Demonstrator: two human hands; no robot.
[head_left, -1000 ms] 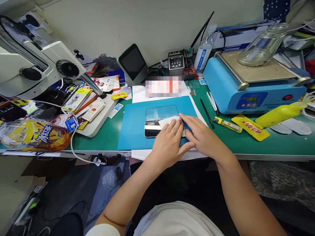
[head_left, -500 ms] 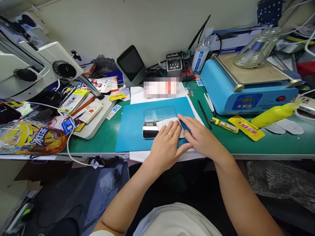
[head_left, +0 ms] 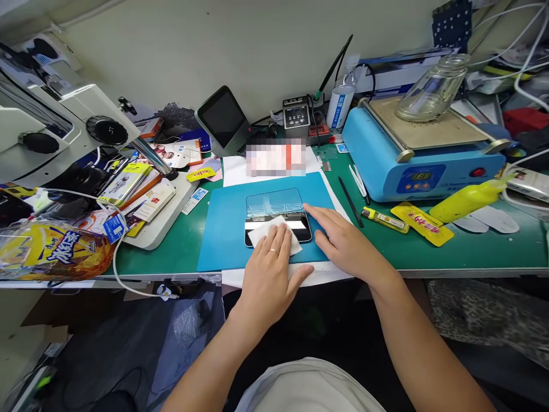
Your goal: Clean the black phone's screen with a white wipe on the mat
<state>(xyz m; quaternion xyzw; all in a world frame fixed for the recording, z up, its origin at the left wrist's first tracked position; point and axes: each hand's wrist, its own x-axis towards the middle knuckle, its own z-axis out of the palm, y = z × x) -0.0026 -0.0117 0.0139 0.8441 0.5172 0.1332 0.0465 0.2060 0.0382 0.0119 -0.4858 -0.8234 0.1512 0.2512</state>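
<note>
Two hands we see, both open; the left hand (head_left: 268,272) lies palm down, fingers extended and thumb spread, on a white wipe (head_left: 256,233) without gripping it; under its fingers, wipe between, is a glossy dark panel (head_left: 302,224); the right hand (head_left: 343,243), fingers loosely extended, has its index fingertip near the panel's upper right corner, touching or not we cannot tell; beyond the left fingertips is a clear pane (head_left: 274,200); below all this, a blue mat (head_left: 223,229); right of the right hand, a yellow bottle (head_left: 467,201).
</note>
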